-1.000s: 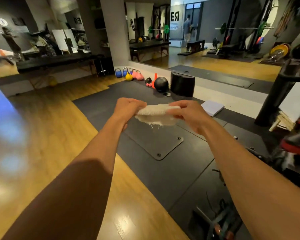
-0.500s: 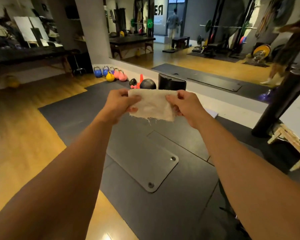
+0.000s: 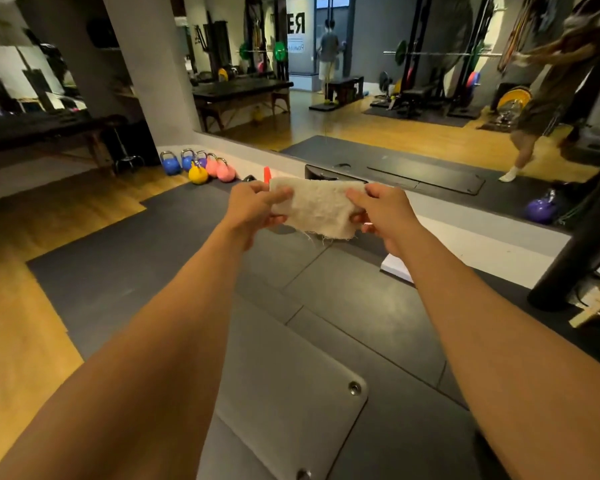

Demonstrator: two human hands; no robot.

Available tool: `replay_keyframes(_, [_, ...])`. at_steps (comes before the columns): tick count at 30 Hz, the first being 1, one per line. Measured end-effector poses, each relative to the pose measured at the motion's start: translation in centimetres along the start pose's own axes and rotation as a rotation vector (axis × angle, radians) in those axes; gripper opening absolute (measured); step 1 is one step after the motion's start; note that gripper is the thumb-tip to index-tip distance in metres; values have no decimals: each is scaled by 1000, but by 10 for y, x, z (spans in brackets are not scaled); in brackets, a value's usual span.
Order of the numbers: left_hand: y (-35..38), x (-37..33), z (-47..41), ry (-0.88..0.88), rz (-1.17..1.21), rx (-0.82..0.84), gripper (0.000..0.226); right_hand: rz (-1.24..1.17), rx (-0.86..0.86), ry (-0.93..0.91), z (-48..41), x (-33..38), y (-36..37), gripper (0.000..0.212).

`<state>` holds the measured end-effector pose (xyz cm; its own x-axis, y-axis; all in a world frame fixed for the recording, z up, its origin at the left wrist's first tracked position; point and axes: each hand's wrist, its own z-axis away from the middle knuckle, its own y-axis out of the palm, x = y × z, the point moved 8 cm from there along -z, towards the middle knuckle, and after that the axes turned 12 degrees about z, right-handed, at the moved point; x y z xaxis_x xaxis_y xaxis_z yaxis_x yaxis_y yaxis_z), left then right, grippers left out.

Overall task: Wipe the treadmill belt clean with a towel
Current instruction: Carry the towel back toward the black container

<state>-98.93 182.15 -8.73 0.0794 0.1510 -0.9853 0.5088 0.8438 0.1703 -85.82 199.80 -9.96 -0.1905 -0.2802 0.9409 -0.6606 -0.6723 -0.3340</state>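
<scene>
A small cream towel (image 3: 317, 211) with a frayed lower edge is stretched flat in the air in front of me, above the dark floor mats. My left hand (image 3: 253, 207) pinches its left edge, thumb across the cloth. My right hand (image 3: 381, 211) pinches its right edge the same way. Both arms reach straight forward. No treadmill belt shows in this view.
Grey rubber mats (image 3: 146, 265) with a bolted plate (image 3: 291, 393) cover the floor below. Coloured kettlebells (image 3: 198, 166) line the wall under a large mirror (image 3: 395, 81). A black post (image 3: 582, 244) stands at right, a white pad (image 3: 395, 268) beside it. Wooden floor lies at left.
The towel went from bunched between my hands to spread flat and held up higher. My view swung left, so the machine at the right edge dropped out of sight.
</scene>
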Motion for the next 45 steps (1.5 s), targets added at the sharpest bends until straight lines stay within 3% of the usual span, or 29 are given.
replay_keyframes(9, [14,22,-256,-32,52,26,25,21,-53,53,-238,-11,42,19])
replay_keyframes(11, [18,33,-318,-19,72,45,17,44,-73,64,-292,-21,51,19])
replay_keyframes(17, [41,29,-487,14,69,121,24,30,-191,115,-448,-27,69,40])
replay_keyframes(21, [53,41,-584,-28,66,140,30,32,-183,146,-543,-32,79,26])
replay_keyframes(24, [62,50,-661,-29,32,136,28,16,-190,137,-620,-40,88,29])
replay_keyframes(28, [74,62,-755,-24,-72,117,25,-58,-167,201,-715,-57,99,4])
replay_keyframes(32, [85,74,-842,31,-265,83,6,-61,-132,262,-798,-73,111,21])
replay_keyframes(35, [84,99,-908,8,-317,59,22,-91,-91,333,-854,-92,127,7])
replay_keyframes(38, [79,126,-978,-61,-344,32,34,-99,-2,372,-917,-111,145,30])
replay_keyframes(41, [90,160,-1046,-148,-307,96,14,-62,20,434,-977,-137,156,37])
replay_keyframes(45, [109,195,-1136,-253,-279,198,7,-10,0,478,-1054,-166,166,8])
